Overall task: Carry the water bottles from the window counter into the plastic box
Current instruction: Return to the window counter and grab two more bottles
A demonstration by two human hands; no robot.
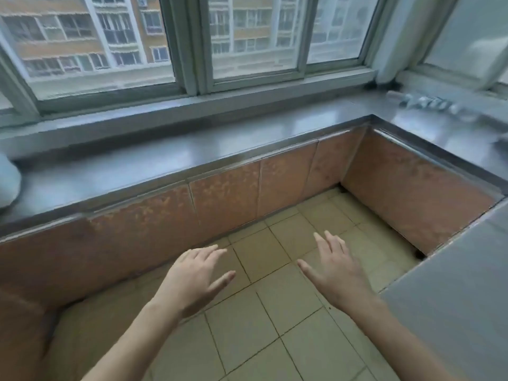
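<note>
A clear water bottle (424, 104) lies on its side on the grey window counter (192, 155), far right near the corner, blurred by motion. My left hand (196, 279) and my right hand (336, 269) hover side by side over the floor tiles, palms down, fingers spread, holding nothing. Both hands are well short of the counter and far from the bottle. No plastic box is in view.
A pale blue-white rounded object (8, 182) sits at the counter's far left edge. The counter wraps around in an L along the right wall. A grey flat surface (450, 298) juts in at lower right. Orange-brown panels (225, 199) face the counter; yellow floor tiles (264, 312) lie below.
</note>
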